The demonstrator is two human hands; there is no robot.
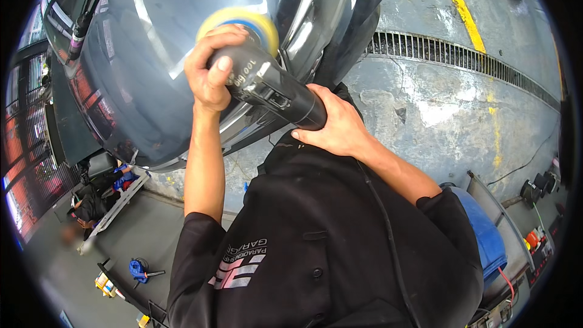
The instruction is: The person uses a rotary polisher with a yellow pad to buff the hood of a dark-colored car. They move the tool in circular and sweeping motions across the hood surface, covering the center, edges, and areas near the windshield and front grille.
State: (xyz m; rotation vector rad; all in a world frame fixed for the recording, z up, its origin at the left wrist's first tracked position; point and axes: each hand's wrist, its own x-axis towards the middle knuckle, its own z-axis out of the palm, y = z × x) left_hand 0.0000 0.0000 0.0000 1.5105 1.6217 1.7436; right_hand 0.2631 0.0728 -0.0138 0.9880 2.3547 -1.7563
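Left hand (211, 71) atop black polisher (262, 80), front end, right hand (340, 124) around handle (303, 106)

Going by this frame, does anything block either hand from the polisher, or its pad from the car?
Nothing visible does. The left hand grips the polisher near its head and the right hand its rear. No object shows between pad and car, though the pad's underside is hidden.
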